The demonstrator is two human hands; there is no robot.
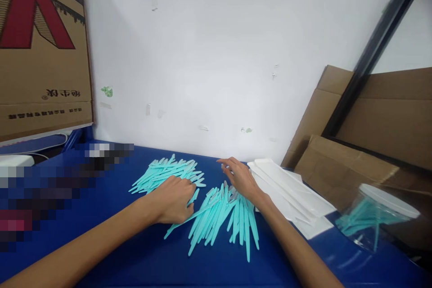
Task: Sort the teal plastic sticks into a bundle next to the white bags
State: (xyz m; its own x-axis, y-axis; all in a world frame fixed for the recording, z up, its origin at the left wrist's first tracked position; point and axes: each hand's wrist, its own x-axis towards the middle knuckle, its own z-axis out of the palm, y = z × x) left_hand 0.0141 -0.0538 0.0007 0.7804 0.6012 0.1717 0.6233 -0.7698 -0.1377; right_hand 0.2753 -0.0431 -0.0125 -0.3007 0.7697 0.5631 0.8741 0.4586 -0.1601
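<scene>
Slim teal sticks with greyish tips, which look like eyebrow razors, lie in two piles on the blue table. My left hand [173, 200] is curled closed between the far-left pile [165, 172] and the nearer pile [209, 216]. A teal eyebrow razor [194, 196] shows at its fingers, partly hidden by the hand. Another razor slants just below my left thumb. My right hand [239, 177] hovers by the grey tips of the nearer pile, its fingers stretched and apart, holding nothing. That pile fans out toward me, with a second cluster [243, 222] at its right.
White flat sheets or bags [290, 189] lie right of my right hand. Farther right stands a clear jar [374, 218] with a white lid and teal sticks inside. Cardboard [351, 171] leans behind it. A large printed carton [43, 67] stands at left, before a white wall [216, 54].
</scene>
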